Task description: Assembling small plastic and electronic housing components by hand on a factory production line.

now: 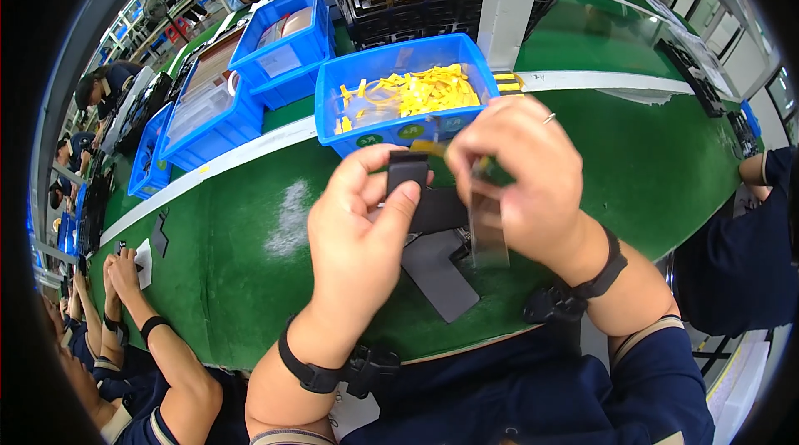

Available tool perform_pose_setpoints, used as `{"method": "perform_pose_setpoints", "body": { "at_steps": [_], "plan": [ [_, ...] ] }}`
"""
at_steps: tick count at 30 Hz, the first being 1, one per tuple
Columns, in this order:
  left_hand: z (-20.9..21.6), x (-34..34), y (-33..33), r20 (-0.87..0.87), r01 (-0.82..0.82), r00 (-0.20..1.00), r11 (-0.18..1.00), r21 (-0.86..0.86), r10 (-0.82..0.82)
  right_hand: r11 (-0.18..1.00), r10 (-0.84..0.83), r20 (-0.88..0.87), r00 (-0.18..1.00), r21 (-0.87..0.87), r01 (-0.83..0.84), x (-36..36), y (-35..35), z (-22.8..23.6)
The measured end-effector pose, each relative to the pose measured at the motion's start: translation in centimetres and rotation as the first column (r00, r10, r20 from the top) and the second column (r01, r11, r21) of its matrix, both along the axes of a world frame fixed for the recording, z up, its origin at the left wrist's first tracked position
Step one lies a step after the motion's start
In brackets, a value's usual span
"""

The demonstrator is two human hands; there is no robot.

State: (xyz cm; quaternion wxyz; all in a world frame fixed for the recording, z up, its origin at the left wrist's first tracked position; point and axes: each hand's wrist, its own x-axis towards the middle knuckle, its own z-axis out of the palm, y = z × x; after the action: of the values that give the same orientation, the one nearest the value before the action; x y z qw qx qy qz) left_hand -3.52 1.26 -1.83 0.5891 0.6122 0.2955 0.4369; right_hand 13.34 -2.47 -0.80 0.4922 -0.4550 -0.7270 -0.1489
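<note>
On the near side of the blue bin (391,62), I clasp a black rectangular part (408,172) in my left hand (354,220), long axis pointing binward; a yellow tab (428,147) sits at its bin-side end, nearer my right hand (528,170), blurred, bent, grasping a clear strip (488,233).

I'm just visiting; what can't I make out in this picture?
In the head view:
Right hand: its exact grip, smeared by motion blur.
Black rectangular piece: the part behind the left hand.
Small yellow pieces: too small and jumbled to count.
Navy-clothed co-worker, far right: cut off by the picture's rim.
</note>
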Motion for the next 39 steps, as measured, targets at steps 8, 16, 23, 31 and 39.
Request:
{"method": "perform_pose_setpoints", "body": {
  "at_steps": [8,16,23,31,39],
  "plan": [
    [0.3,-0.3,0.1,0.098,0.137,0.987,0.984,-0.110,-0.126,0.641,-0.217,-0.700,0.681,-0.628,-0.442,1.9,0.4,0.6],
    [-0.1,0.0,0.0,0.032,0.147,0.989,0.979,-0.141,-0.144,0.879,-0.031,-0.368,0.930,-0.453,-0.150,0.7,-1.2,1.3],
    [0.2,0.1,-0.2,0.040,0.149,0.989,0.982,-0.116,-0.146,0.894,-0.093,-0.507,0.857,-0.421,-0.152,0.8,-1.1,1.0],
    [0.1,0.0,0.0,0.037,0.164,0.987,0.962,-0.217,-0.160,0.654,-0.212,-0.687,0.695,-0.628,-0.421,2.4,-0.8,1.9],
    [0.0,0.0,0.0,0.045,0.170,0.985,0.961,-0.217,-0.165,0.816,-0.015,-0.488,0.873,-0.510,-0.271,1.8,-1.0,0.8]
  ]
}}
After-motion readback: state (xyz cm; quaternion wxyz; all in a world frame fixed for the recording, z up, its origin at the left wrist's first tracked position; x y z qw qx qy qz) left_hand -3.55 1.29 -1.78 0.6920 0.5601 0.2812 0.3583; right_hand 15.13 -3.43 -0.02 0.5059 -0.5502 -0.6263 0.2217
